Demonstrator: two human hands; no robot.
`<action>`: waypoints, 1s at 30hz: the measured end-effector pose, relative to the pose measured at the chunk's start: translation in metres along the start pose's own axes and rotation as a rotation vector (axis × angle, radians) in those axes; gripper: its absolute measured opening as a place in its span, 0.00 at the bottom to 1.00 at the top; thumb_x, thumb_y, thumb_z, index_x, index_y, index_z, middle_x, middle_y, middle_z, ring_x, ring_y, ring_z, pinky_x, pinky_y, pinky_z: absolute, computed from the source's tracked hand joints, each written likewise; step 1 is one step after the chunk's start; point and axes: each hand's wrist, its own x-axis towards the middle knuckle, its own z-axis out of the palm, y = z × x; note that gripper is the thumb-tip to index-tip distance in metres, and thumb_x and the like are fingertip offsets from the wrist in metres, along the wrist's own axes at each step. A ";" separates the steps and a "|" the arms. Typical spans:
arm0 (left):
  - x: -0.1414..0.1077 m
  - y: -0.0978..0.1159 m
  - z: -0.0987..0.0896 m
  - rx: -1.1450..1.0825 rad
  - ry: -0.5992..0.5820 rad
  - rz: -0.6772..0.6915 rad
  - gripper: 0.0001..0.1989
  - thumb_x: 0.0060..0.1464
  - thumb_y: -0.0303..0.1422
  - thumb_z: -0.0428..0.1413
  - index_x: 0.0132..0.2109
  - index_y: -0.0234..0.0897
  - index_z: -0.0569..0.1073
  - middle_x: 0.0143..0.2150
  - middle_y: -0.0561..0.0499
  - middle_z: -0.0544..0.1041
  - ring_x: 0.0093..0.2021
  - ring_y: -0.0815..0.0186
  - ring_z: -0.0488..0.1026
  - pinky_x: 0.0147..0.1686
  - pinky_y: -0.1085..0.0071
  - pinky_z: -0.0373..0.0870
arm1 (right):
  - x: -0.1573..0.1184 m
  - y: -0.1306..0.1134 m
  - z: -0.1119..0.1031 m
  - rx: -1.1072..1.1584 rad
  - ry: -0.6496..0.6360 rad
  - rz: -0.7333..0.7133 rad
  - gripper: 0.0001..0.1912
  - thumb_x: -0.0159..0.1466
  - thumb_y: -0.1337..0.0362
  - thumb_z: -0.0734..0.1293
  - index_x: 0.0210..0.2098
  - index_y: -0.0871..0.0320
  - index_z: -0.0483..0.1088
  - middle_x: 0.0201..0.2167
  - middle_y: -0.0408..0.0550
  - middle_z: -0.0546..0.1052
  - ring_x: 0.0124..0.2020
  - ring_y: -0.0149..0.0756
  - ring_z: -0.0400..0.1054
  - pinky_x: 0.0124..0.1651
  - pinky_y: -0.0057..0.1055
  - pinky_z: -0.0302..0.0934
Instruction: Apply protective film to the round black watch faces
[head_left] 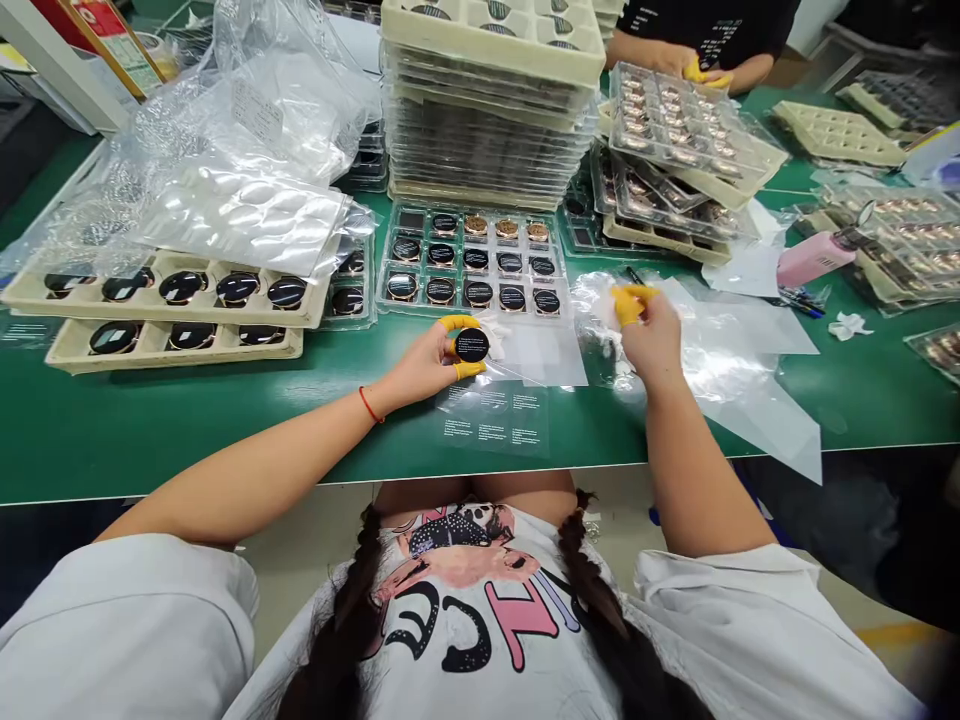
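My left hand (431, 362), with yellow finger cots on its fingertips, grips a round black watch face (472, 345) by its edge, its white-printed side facing up. Under it lies a clear sheet (495, 415) of white-printed labels on the table. My right hand (651, 335), also in yellow finger cots, is bent with its fingers together over crumpled clear film (596, 310); whatever they may hold is hidden. Just beyond both hands, a clear tray (384, 290) contains several round watch faces, mostly black with white print, a few gold-coloured along the far row.
A tall stack of trays (491, 130) stands behind the clear tray. At left, cream trays (176, 350) of black watch faces lie beneath plastic bags (247, 130). At right are more trays (686, 125), a pink bottle (814, 260) and white sheets (780, 420). Another person's hands (705, 70) work opposite.
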 end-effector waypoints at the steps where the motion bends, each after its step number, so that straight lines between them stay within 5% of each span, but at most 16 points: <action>1: 0.000 0.001 0.000 0.002 0.001 -0.010 0.29 0.48 0.30 0.64 0.55 0.36 0.61 0.36 0.54 0.75 0.32 0.71 0.74 0.34 0.73 0.70 | -0.002 0.009 -0.003 -0.047 0.006 0.064 0.17 0.67 0.54 0.55 0.44 0.58 0.67 0.41 0.53 0.71 0.49 0.49 0.65 0.51 0.61 0.57; 4: -0.001 0.004 0.001 -0.010 0.004 -0.036 0.30 0.47 0.30 0.64 0.56 0.36 0.61 0.37 0.53 0.75 0.33 0.71 0.74 0.35 0.73 0.70 | -0.002 -0.002 0.006 -0.081 0.035 0.174 0.15 0.63 0.54 0.60 0.37 0.59 0.70 0.41 0.56 0.73 0.53 0.55 0.62 0.57 0.68 0.48; 6: -0.002 0.003 0.002 -0.033 0.009 -0.033 0.31 0.47 0.29 0.64 0.57 0.36 0.61 0.39 0.52 0.75 0.34 0.71 0.73 0.37 0.72 0.70 | -0.001 -0.036 0.021 0.000 -0.044 0.139 0.15 0.64 0.55 0.61 0.42 0.59 0.71 0.44 0.58 0.74 0.53 0.51 0.64 0.58 0.59 0.53; 8: -0.001 0.002 0.002 -0.069 0.012 -0.015 0.33 0.47 0.29 0.65 0.58 0.37 0.61 0.42 0.50 0.75 0.35 0.70 0.74 0.38 0.71 0.71 | 0.000 -0.079 0.039 0.152 -0.241 0.111 0.17 0.65 0.54 0.61 0.49 0.55 0.69 0.43 0.52 0.75 0.45 0.41 0.69 0.52 0.45 0.64; 10: -0.001 0.000 0.002 -0.115 0.002 0.001 0.35 0.47 0.30 0.64 0.60 0.39 0.60 0.43 0.49 0.76 0.36 0.69 0.74 0.38 0.71 0.71 | 0.002 -0.115 0.053 0.373 -0.508 0.136 0.22 0.65 0.56 0.62 0.56 0.56 0.63 0.38 0.47 0.74 0.38 0.35 0.69 0.46 0.37 0.67; 12: 0.001 0.000 0.002 -0.155 -0.001 -0.003 0.36 0.48 0.31 0.64 0.62 0.38 0.57 0.41 0.49 0.77 0.36 0.68 0.75 0.37 0.70 0.71 | 0.012 -0.138 0.063 0.457 -0.638 0.123 0.23 0.62 0.61 0.64 0.56 0.58 0.62 0.31 0.43 0.70 0.32 0.32 0.67 0.39 0.34 0.67; 16: 0.005 0.002 0.001 -0.137 0.016 -0.075 0.37 0.50 0.30 0.62 0.63 0.34 0.54 0.31 0.52 0.77 0.35 0.66 0.76 0.40 0.68 0.70 | 0.078 -0.143 0.087 0.452 -0.517 0.095 0.12 0.61 0.67 0.64 0.46 0.57 0.66 0.30 0.41 0.67 0.32 0.30 0.65 0.42 0.33 0.66; 20: 0.007 0.002 0.000 -0.105 -0.027 -0.105 0.32 0.52 0.27 0.60 0.62 0.32 0.58 0.33 0.51 0.79 0.38 0.65 0.77 0.44 0.67 0.70 | 0.165 -0.138 0.147 0.315 -0.258 0.098 0.09 0.60 0.70 0.65 0.41 0.60 0.67 0.35 0.45 0.71 0.37 0.33 0.67 0.47 0.36 0.65; 25: 0.004 0.003 -0.005 -0.101 -0.085 -0.119 0.25 0.55 0.28 0.57 0.59 0.29 0.62 0.36 0.47 0.80 0.41 0.65 0.77 0.46 0.67 0.70 | 0.208 -0.135 0.228 0.141 -0.337 0.082 0.09 0.61 0.71 0.65 0.41 0.62 0.70 0.40 0.51 0.74 0.43 0.40 0.69 0.53 0.40 0.64; 28: 0.003 0.004 -0.007 -0.087 -0.111 -0.118 0.23 0.56 0.28 0.56 0.58 0.29 0.64 0.37 0.45 0.80 0.41 0.65 0.77 0.45 0.67 0.70 | 0.213 -0.124 0.230 0.047 -0.321 0.011 0.09 0.61 0.71 0.62 0.40 0.62 0.72 0.42 0.54 0.75 0.48 0.44 0.68 0.58 0.45 0.61; 30: 0.003 0.004 -0.007 -0.077 -0.117 -0.117 0.22 0.56 0.28 0.56 0.58 0.31 0.64 0.37 0.46 0.81 0.41 0.65 0.78 0.44 0.68 0.70 | 0.213 -0.118 0.202 0.019 -0.251 -0.014 0.10 0.62 0.71 0.61 0.39 0.61 0.73 0.41 0.55 0.75 0.48 0.45 0.68 0.58 0.47 0.60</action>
